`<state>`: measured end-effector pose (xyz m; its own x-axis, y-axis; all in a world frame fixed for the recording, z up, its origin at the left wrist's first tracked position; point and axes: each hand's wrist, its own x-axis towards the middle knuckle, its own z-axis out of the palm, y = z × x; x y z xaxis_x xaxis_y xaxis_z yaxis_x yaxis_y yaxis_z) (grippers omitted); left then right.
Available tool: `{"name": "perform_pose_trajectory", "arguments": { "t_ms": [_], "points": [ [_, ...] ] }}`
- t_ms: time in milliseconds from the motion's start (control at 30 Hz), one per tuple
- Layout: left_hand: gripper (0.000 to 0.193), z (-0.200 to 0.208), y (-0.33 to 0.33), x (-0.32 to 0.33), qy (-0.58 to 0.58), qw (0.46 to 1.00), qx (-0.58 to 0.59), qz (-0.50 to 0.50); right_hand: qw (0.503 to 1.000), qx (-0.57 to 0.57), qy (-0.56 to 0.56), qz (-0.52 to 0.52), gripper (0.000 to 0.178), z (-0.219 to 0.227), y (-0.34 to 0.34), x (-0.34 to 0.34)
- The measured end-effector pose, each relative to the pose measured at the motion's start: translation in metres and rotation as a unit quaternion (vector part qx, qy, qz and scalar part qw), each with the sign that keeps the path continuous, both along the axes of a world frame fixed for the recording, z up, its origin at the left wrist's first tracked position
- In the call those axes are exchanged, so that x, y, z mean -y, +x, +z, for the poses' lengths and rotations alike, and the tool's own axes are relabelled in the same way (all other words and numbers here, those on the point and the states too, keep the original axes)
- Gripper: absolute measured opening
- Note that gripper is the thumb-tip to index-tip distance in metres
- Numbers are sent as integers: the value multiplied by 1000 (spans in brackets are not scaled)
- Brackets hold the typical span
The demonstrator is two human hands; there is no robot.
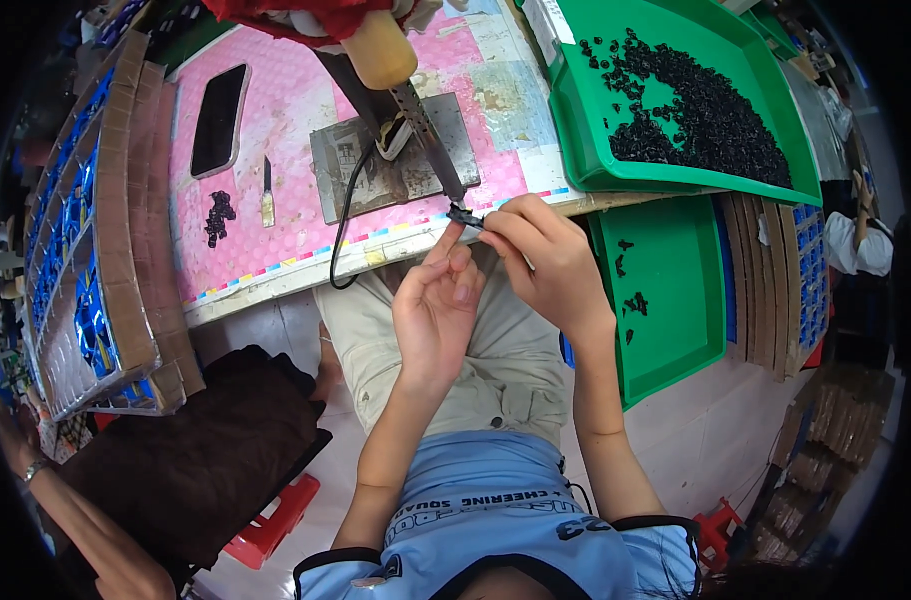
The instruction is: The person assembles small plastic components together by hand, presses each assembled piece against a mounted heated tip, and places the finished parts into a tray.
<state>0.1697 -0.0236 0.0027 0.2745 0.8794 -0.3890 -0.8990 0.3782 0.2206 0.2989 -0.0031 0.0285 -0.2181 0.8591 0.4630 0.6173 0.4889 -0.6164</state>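
Observation:
Close to the table's front edge, my right hand (550, 262) pinches a small black plastic part (464, 216) between thumb and fingertips. My left hand (437, 318) is palm up with its index finger stretched to the underside of that part; the other fingers curl loosely, clear of it. Right above the part is the tip of a soldering iron (427, 135), pointing down, with a yellowish handle (380, 50). It is fixed over a worn metal plate (340, 170). Whether the tip touches the part cannot be made out.
On the pink-covered table (285, 215) lie a phone (219, 120), a small knife (267, 195) and some black parts (218, 218). A green tray (600, 165) heaped with black parts stands right, a second green tray (670, 270) below. Boxed blue pieces (85, 240) stand left, near another person's arm (95, 535).

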Motion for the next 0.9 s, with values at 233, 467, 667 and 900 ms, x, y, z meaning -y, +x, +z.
{"name": "perform_pose_trajectory", "arguments": {
  "t_ms": [233, 467, 667, 900],
  "points": [
    [39, -6, 0, 16, 6, 999, -40, -25, 1000, -17, 2, -1, 16, -15, -1, 18],
    [24, -4, -1, 35, 60, 991, -114, -28, 998, -59, 11, -9, 16, -9, -4, 43],
    [17, 14, 1, 47, 91, 983, -159, -33, 993, -111, 30, -16, 15, -3, -2, 61],
    [14, 9, 7, 60, 110, 979, -152, -75, 987, -160, 2, -33, 13, -8, 9, 79]
  ]
}}
